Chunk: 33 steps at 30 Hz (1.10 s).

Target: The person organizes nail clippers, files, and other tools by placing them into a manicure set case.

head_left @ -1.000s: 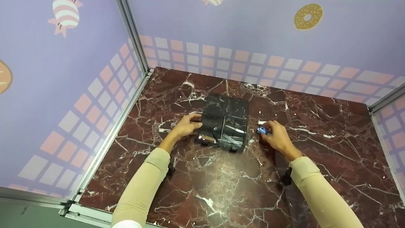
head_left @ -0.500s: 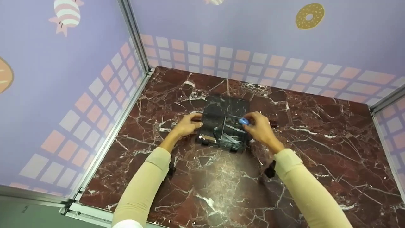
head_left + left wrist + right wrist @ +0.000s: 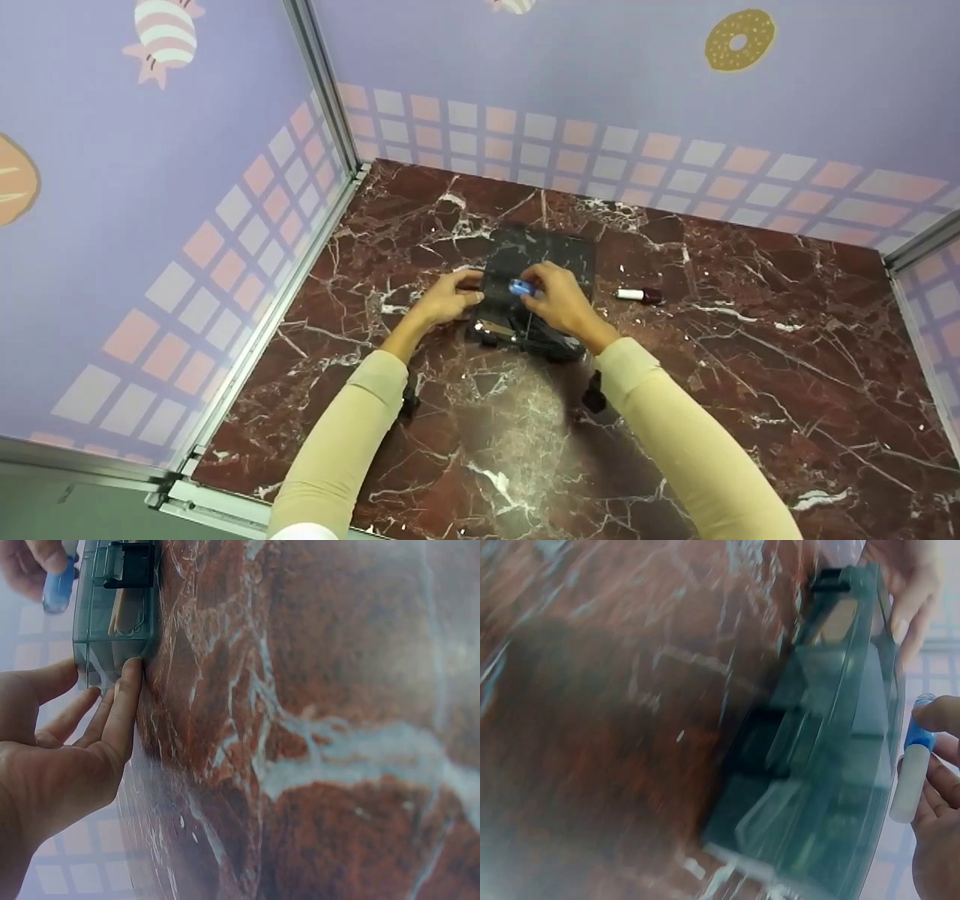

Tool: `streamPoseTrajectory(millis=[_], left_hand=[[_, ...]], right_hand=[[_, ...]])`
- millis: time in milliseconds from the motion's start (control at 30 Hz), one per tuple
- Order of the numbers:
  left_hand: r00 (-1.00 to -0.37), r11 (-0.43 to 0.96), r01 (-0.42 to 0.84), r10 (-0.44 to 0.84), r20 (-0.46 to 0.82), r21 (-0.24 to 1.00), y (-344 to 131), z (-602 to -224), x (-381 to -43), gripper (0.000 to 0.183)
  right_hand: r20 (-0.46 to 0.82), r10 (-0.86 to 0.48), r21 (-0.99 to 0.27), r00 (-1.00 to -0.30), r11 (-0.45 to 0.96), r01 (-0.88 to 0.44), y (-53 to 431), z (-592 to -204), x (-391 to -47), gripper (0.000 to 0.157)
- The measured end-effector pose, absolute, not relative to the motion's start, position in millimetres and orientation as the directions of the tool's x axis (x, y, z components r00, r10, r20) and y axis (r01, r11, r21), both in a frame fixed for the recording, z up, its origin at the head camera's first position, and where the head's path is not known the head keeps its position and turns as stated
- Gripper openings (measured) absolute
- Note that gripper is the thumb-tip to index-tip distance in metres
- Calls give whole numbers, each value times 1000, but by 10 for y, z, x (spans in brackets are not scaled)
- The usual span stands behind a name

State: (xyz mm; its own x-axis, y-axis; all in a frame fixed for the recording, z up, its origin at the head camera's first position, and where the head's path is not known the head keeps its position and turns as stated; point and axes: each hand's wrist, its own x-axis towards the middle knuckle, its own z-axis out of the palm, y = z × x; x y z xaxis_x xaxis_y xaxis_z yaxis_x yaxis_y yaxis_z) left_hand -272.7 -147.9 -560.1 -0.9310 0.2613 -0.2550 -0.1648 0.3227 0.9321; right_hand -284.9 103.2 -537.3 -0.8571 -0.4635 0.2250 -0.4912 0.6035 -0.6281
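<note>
A clear dark-green plastic case with black latches lies on the marble top, its lid folded back. Inside are compartments with small items, including a tan strip. My left hand touches the left end of the case with its fingertips, the fingers fairly straight in the left wrist view. Over the middle of the case, my right hand pinches a small blue nail polish bottle with a white cap, plain in the right wrist view. The right hand hides part of the right compartments.
A dark red nail polish bottle with a white cap lies on its side right of the case. Patterned panels wall in the marble table at the back and sides.
My right hand has carried the blue nail polish bottle leftward from beside the dark red bottle to over the case. My left hand stays at the case's left end.
</note>
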Motion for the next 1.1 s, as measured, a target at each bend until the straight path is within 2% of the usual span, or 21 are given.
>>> streamPoseTrajectory(millis=[300,533,833,1100], left_hand=[[-934,294,-160,264,-241,942,-1484,-5607,-2746,50],[-935,282,-164,260,-240,945,-1445,-5614,-2751,50],[-934,269,-177,256,-248,947,-1455,-5636,-2744,50],[-937,274,-172,249,-243,946,-1462,-5632,-2736,50]], right_hand=[[174,-466,-655,-868,604,-455,764,-5379,-2892,27],[187,-439,-668,-879,600,-441,771,-5454,-2896,27],[155,-493,-653,-856,599,-463,804,-5485,-2900,25],[256,-463,-617,-849,598,-512,997,-5466,-2892,22]])
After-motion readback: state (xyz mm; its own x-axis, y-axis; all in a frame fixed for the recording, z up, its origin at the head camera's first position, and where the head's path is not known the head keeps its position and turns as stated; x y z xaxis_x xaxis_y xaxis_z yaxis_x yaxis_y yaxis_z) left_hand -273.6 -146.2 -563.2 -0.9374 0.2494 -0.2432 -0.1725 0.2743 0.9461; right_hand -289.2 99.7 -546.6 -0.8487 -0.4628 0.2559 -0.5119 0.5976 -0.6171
